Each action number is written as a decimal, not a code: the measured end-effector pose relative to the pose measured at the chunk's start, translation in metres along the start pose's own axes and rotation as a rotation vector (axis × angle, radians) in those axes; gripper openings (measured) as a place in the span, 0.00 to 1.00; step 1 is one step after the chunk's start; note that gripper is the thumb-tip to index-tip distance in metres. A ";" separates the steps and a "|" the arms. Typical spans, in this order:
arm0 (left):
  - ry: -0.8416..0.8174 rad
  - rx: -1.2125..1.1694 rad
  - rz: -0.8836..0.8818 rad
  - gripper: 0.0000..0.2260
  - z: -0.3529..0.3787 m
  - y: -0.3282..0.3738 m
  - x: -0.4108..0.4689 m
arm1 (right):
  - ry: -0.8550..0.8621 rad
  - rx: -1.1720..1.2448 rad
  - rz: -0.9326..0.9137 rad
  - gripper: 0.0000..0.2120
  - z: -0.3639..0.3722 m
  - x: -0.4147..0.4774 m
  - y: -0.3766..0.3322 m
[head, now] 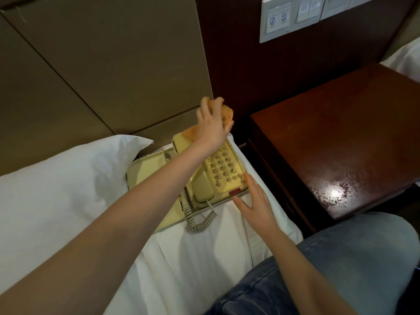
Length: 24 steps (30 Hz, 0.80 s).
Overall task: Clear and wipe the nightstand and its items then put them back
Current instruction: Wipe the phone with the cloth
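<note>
A cream push-button telephone (pixel 223 171) with a coiled cord (pixel 200 220) stands on a cream tray (pixel 145 171) on the white bed. My left hand (pixel 212 126) grips an orange cloth (pixel 227 112) above the phone's far end. The fingers of my right hand (pixel 254 201) are straight and spread, and they touch the phone's near right corner. The dark wooden nightstand (pixel 341 142) stands to the right of the bed, with nothing on its glossy top.
A white pillow (pixel 68 178) lies left of the tray. A padded headboard rises behind the bed. A switch panel (pixel 295 14) is on the dark wall above the nightstand. My knee in jeans (pixel 352 258) is at the lower right.
</note>
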State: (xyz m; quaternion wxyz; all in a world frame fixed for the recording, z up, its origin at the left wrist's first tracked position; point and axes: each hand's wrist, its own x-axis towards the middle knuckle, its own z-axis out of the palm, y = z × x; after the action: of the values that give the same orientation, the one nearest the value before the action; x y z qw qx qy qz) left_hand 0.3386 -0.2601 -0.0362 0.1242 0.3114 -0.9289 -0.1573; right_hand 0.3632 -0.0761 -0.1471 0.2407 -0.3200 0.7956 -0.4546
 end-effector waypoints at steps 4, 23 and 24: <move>-0.233 0.240 -0.121 0.25 0.037 -0.015 0.000 | -0.004 -0.092 -0.029 0.33 -0.001 -0.003 0.005; -0.223 0.252 -0.241 0.25 0.051 -0.012 0.003 | 0.002 -0.116 -0.058 0.31 -0.003 -0.001 0.012; -0.200 0.263 -0.201 0.24 0.053 -0.010 -0.004 | 0.011 -0.110 -0.050 0.31 -0.002 -0.001 0.012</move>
State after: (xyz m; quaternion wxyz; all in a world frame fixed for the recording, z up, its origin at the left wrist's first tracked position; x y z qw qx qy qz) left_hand 0.3297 -0.2540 -0.0891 -0.0268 0.3989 -0.9134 -0.0763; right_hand 0.3587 -0.0693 -0.1568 0.2071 -0.3502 0.8123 -0.4179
